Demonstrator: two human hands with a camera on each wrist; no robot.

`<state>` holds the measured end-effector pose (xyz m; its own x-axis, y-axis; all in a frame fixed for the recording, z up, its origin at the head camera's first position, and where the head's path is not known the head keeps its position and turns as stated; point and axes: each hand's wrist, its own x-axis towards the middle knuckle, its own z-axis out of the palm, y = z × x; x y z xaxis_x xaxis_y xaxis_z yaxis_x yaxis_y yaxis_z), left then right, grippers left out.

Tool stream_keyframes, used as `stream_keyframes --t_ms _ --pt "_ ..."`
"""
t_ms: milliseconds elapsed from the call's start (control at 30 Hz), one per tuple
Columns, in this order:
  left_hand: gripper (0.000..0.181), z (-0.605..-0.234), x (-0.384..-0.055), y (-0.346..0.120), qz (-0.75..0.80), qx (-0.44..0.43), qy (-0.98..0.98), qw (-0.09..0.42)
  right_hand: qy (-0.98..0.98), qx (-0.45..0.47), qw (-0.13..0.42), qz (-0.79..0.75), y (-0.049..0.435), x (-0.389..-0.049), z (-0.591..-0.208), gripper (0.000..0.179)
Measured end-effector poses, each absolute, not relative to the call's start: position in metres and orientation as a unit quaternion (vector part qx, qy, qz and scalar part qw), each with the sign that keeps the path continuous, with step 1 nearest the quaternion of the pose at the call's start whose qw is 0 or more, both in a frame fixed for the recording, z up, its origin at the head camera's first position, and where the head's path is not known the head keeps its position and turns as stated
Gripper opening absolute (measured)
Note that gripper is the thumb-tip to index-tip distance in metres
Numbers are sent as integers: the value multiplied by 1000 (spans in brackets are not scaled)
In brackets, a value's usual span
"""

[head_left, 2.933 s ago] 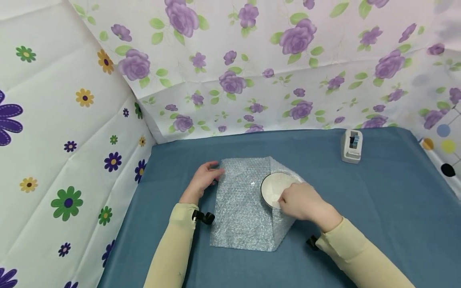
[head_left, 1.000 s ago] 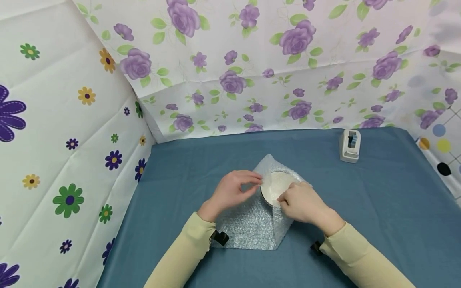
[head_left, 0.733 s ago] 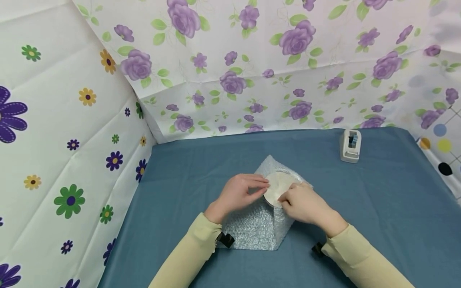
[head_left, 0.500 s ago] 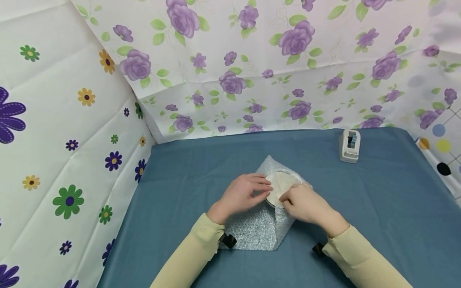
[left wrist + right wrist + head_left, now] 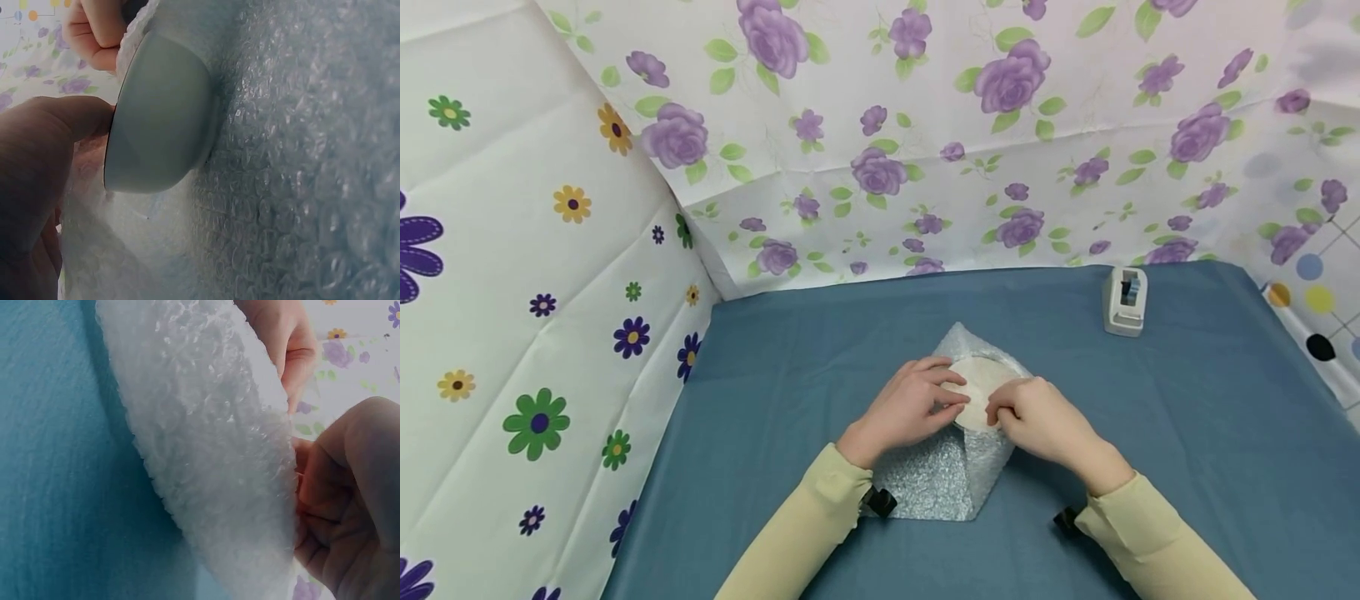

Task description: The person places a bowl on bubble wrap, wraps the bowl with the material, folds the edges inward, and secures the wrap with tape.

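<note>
A round bowl (image 5: pixel 981 377) with a dark rim, pale green outside in the left wrist view (image 5: pixel 162 119), stands on a sheet of bubble wrap (image 5: pixel 925 479). Folds of the wrap lie up against its right and far sides. My left hand (image 5: pixel 906 408) holds wrap at the bowl's left rim, its thumb touching the rim and its fingers reaching over the mouth. At the right rim, my right hand (image 5: pixel 1048 421) pinches the folded wrap with curled fingers. In the right wrist view, bubble wrap (image 5: pixel 206 444) hides the bowl.
A white tape dispenser (image 5: pixel 1125 302) stands at the back right of the blue cloth-covered table (image 5: pixel 1187 400). Flowered sheets (image 5: pixel 880 108) hang behind and at the sides. A small black camera (image 5: pixel 880 502) is on the left wrist.
My left hand has moved right from the sheet's left edge to the bowl, bringing that side of the wrap over. My right hand has stayed at the right rim, shifting slightly.
</note>
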<state>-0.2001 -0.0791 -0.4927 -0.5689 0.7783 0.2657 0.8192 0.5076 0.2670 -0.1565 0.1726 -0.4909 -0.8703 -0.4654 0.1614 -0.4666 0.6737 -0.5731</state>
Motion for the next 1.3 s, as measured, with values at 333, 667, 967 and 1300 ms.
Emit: stream_keyframes --t_ms 333,667,967,1300 --pt "17 -490 -199 -74 -178 -448 -876 32 -913 247 70 316 172 -157 -494 35" --pt "23 -487 -201 -70 -133 -451 -882 28 -931 266 98 231 164 -158 -497 23" --pt "41 -493 -199 -70 -108 -445 -888 40 -935 323 102 110 154 -156 -494 24" --pt "38 -497 -198 -73 -135 -441 -887 25 -936 323 105 90 148 -157 -494 19"
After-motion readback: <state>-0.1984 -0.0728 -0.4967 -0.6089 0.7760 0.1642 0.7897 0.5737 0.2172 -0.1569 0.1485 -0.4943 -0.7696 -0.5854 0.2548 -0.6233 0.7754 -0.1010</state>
